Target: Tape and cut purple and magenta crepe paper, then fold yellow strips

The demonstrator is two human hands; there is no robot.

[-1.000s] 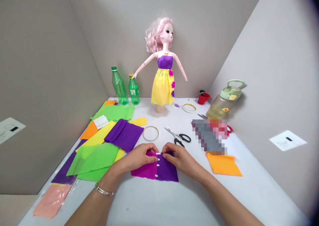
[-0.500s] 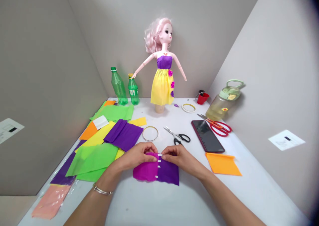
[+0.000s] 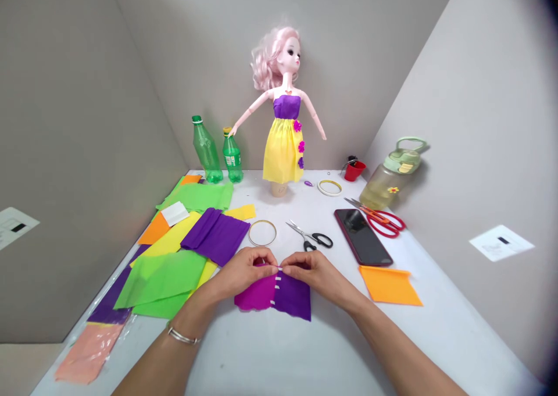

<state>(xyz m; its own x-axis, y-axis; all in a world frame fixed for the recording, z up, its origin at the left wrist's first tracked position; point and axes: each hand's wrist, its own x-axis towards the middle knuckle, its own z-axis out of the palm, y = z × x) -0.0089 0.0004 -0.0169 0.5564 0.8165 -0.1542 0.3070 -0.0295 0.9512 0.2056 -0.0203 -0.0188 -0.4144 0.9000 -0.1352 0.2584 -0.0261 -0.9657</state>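
A magenta piece (image 3: 254, 294) and a purple piece (image 3: 293, 297) lie side by side, with several short white strips across their seam. My left hand (image 3: 247, 273) pinches the top edge of the magenta piece near the seam. On the purple side, my right hand (image 3: 310, 271) pinches the top edge, its fingertips almost meeting those of my left hand. A small white strip shows between the fingertips. Just beyond the hands are black-handled scissors (image 3: 310, 236) and a thin gold ring (image 3: 262, 233).
Green sheets (image 3: 161, 279) and folded purple material (image 3: 215, 236) cover the left side. A doll (image 3: 283, 146) stands at the back beside green bottles (image 3: 207, 152). At right are a phone (image 3: 364, 237), red scissors (image 3: 386, 223), an orange piece (image 3: 390, 285) and a water bottle (image 3: 387, 178).
Both hands have drawn slightly closer together at the seam. The joined pieces have shifted a little, and their lower edge sits higher in view.
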